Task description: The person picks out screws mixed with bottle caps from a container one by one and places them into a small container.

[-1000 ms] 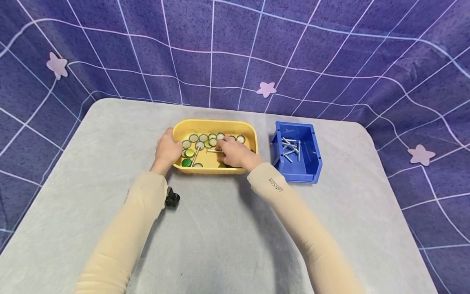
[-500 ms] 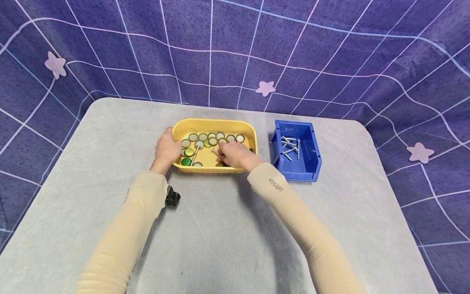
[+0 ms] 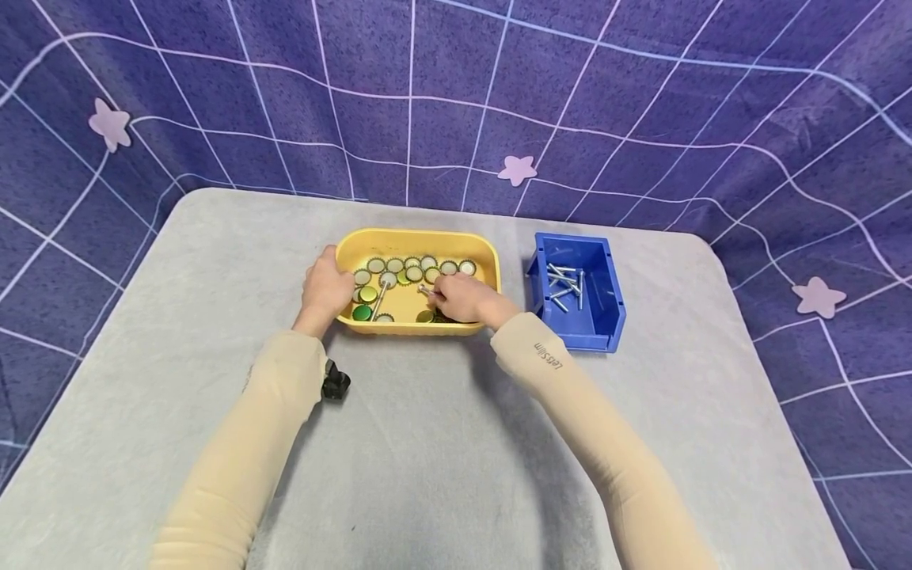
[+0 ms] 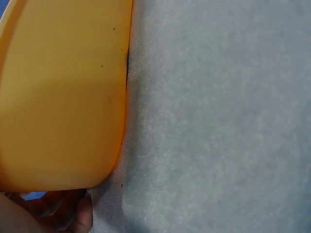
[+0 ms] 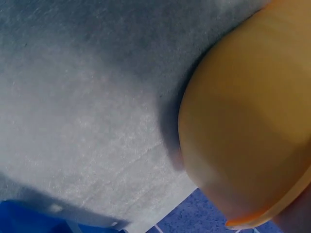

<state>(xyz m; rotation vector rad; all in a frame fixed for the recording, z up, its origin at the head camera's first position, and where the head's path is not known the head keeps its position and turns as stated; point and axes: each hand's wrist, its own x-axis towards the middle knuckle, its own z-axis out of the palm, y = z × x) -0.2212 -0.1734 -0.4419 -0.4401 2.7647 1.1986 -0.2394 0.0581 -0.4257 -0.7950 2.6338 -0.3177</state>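
Note:
My left hand grips the left end of a yellow plastic bin, its thumb over the rim. In the left wrist view, its curled fingers show at the end of the bin. Inside the bin lie several bottle caps, mostly pale side up, with a few green or yellow-green ones. A silver bolt leans among the caps at the left. My right hand reaches into the right half of the bin and pinches another silver bolt; the fingertips are partly hidden. The right wrist view shows mainly the bin's outer wall.
To the right of the yellow bin stands a blue open-front bin holding several silver bolts. A small black object sits by the left wrist. The grey table ends at a purple gridded curtain.
The bolt lying under my right fingers has been picked up and turned. My right hand has shifted slightly to the right with it. My left hand has stayed on the yellow bin.

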